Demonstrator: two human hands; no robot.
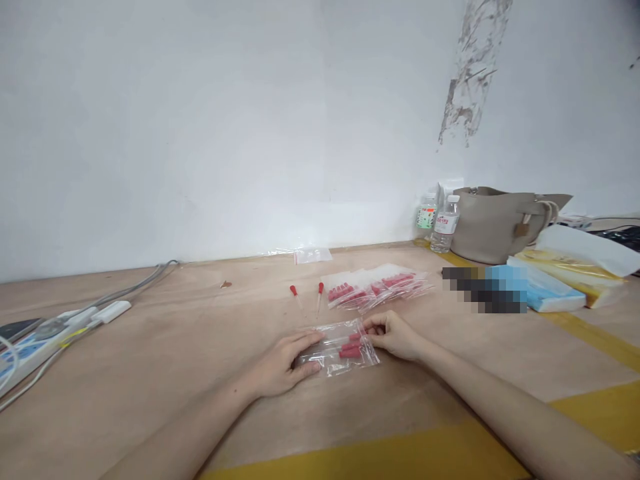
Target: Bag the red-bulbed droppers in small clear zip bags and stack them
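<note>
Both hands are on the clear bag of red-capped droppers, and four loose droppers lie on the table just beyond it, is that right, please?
Not quite: the head view shows two loose droppers, not four. Both the left hand and right hand are on the bag.

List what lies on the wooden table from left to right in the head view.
White power strip → two loose red-bulbed droppers → pile of clear bags of red-bulbed droppers → two clear plastic water bottles → beige handbag → yellow and white tissue packs.
</note>
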